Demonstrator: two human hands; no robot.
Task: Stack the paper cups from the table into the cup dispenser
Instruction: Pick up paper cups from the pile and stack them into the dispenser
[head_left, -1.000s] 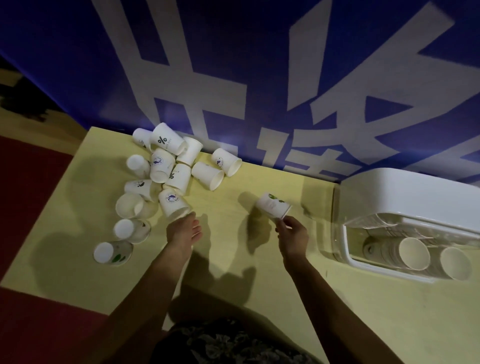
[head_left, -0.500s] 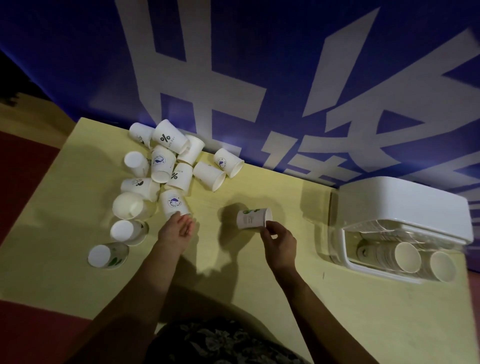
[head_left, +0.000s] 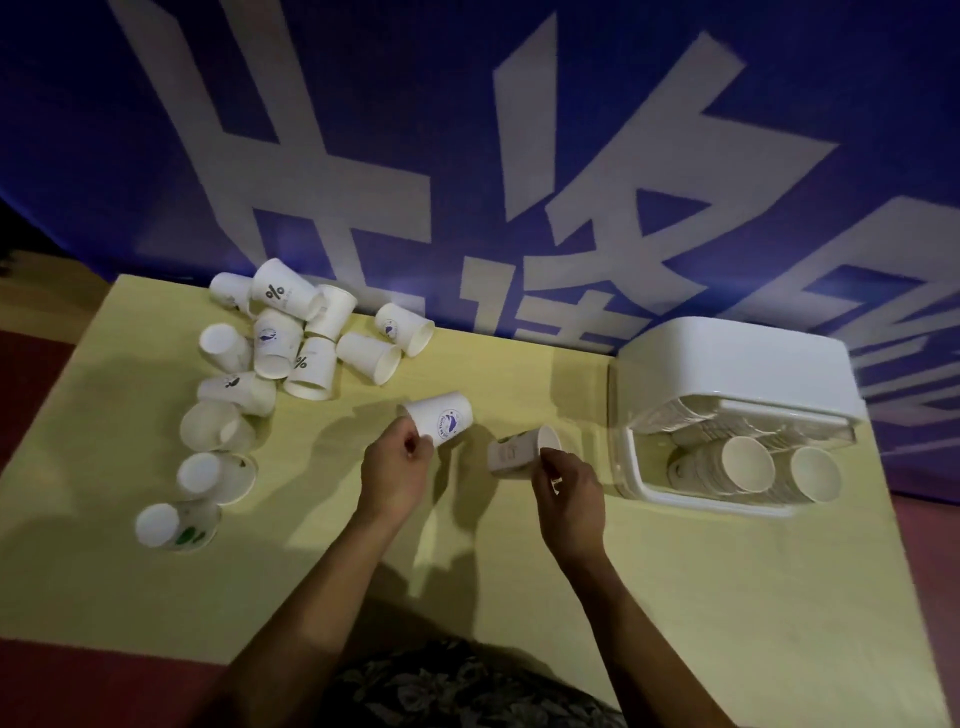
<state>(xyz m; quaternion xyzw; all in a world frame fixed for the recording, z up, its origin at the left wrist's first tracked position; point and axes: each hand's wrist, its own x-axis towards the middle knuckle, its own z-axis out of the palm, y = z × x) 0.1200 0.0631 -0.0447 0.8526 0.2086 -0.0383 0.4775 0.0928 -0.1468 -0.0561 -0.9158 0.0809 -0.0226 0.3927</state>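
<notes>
My left hand grips a white paper cup with a blue logo, held on its side above the yellow table. My right hand holds a second paper cup by its rim, mouth turned right. The two cups are about a hand's width apart near the table's middle. A pile of several loose paper cups lies at the table's far left. The white cup dispenser sits at the right, with two rows of nested cups in its open clear tray.
A blue banner with large white characters hangs right behind the table. Red floor shows past the table's left edge. Bare yellow tabletop lies in front of the dispenser and near me.
My left hand has picked a blue-logo cup off the pile and carried it right toward the middle. My right hand's cup has turned so its mouth points right.
</notes>
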